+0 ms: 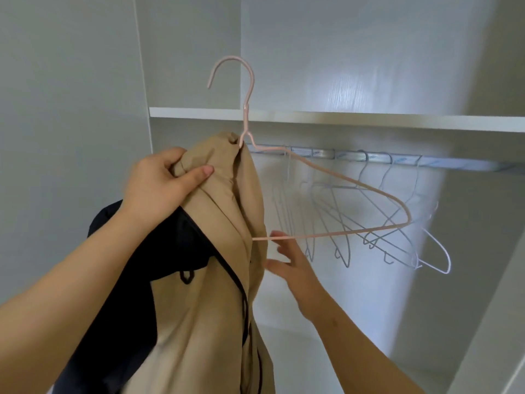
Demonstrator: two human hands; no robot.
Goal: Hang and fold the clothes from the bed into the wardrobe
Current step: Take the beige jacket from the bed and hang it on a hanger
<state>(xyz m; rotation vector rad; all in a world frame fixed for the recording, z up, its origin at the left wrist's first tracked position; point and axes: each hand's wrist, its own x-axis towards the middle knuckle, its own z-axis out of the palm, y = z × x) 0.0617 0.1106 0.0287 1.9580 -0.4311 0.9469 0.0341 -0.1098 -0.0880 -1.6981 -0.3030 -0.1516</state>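
Left hand (159, 180) grips the bunched top of the beige garment (210, 280), half threaded on the pink hanger (246, 112). Right hand (292, 263), fingers spread and blurred, sits just below the hanger's bottom bar; contact unclear. Beyond both hands, the wardrobe (369, 120) rail (321, 153) carries only bare hangers (446, 258). A black garment (136, 265) is draped over the left forearm.

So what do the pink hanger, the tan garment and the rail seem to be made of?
Pink hanger: seems thin wire with a matte, probably plastic coating; slim, evenly coloured, twisted at the neck.
Tan garment: looks like smooth woven cloth, maybe cotton or a blend; soft matte folds.
Rail: likely polished metal; shiny streaked reflections.
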